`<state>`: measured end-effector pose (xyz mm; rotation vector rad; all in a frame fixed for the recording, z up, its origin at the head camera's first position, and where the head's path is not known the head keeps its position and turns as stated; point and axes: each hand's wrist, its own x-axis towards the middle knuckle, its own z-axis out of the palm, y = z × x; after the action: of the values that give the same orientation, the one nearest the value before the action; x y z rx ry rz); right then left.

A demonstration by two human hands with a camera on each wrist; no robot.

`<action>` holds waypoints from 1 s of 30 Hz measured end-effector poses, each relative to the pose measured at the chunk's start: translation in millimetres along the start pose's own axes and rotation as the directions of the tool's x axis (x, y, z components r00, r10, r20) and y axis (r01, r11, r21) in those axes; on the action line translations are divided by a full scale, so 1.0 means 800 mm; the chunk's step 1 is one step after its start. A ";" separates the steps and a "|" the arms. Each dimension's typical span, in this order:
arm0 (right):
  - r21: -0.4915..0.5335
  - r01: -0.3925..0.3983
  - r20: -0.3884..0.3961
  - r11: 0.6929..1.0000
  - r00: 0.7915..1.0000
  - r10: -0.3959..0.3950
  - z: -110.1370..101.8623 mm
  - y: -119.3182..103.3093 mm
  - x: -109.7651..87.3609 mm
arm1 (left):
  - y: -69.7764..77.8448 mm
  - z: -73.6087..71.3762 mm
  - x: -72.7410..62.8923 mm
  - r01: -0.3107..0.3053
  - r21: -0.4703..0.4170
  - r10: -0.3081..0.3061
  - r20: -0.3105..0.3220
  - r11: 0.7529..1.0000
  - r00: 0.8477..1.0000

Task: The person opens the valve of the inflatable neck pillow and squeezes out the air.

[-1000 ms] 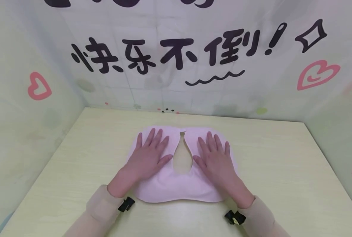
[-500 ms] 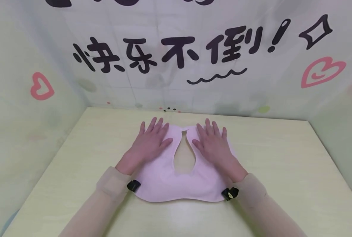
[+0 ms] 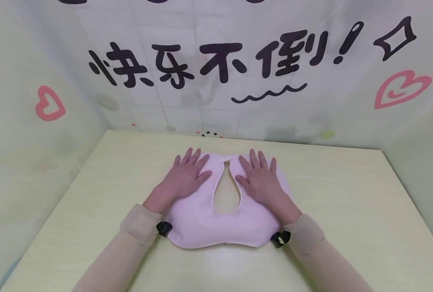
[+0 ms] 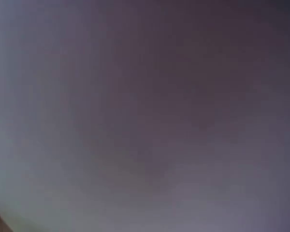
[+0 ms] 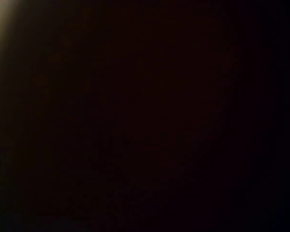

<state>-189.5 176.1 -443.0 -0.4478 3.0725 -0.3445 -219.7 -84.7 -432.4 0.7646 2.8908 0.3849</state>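
A pale pink, U-shaped neck pillow (image 3: pixel 224 229) lies on the table in the head view, its two arms meeting at the far side around a teardrop-shaped opening. My left hand (image 3: pixel 183 175) rests palm down on its left arm, fingers spread toward the far edge. On the opposite arm my right hand (image 3: pixel 263 181) lies the same way, thumb pointing in toward the opening. Both palms hide parts of the fabric. The left wrist view holds only a blurred greyish-pink surface, and the right wrist view is nearly black.
The pillow lies on a pale wooden table (image 3: pixel 340 211). Behind it hangs a printed cloth backdrop (image 3: pixel 187 117) with dark lettering, and similar cloth walls stand at left and right. A small black wrist camera (image 3: pixel 164 228) sits near the left cuff, another (image 3: pixel 280 239) near the right.
Over the last second both hands have slid forward along the pillow toward its far edge. Since half a second ago the fingertips have drawn back slightly. The pillow stays in place.
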 end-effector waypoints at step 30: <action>0.006 -0.017 0.043 1.000 0.999 0.016 0.000 -0.001 -0.005 | -0.003 0.003 0.001 0.042 -0.050 -0.039 0.066 0.998 0.997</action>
<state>-185.3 176.6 -443.0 -0.4235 3.0309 -0.3393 -221.2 -85.7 -435.3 0.6957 2.8193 0.4205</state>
